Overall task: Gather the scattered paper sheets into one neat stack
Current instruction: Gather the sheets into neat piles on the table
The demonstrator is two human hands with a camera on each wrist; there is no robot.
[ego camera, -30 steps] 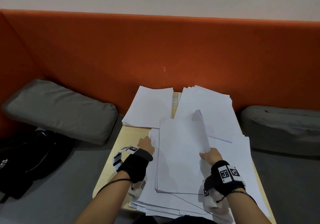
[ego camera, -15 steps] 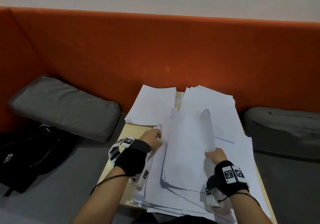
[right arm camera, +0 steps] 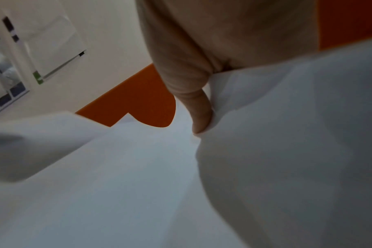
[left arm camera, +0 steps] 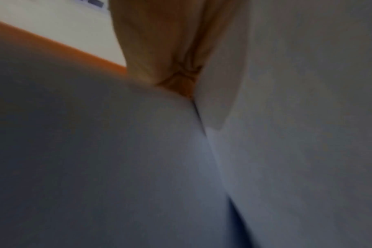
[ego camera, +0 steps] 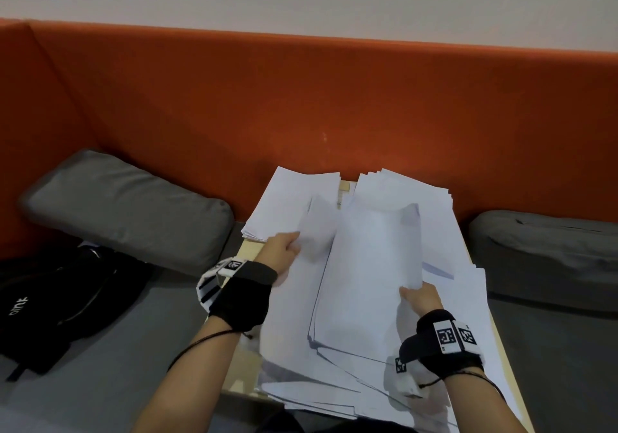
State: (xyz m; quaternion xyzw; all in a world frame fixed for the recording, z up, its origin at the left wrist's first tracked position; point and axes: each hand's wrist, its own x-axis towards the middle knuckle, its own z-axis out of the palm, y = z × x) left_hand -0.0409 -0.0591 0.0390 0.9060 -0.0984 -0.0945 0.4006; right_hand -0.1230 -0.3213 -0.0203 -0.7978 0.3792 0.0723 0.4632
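Head view: left hand (ego camera: 282,248) pinches a blurred white paper sheet (ego camera: 316,228); right hand (ego camera: 419,299) pinches lifted white sheet bundle (ego camera: 368,272) over pale wooden surface (ego camera: 249,252).

The left hand (ego camera: 282,248) grips a blurred sheet (ego camera: 316,228); the right hand (ego camera: 422,299) pinches a lifted bundle (ego camera: 371,272) above the papers (ego camera: 461,302) spread over the table (ego camera: 249,250).

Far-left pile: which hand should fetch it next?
Left, probably. The left hand is already beside the far-left pile, though it grips a sheet. The right hand holds the lifted bundle and would have to cross it.
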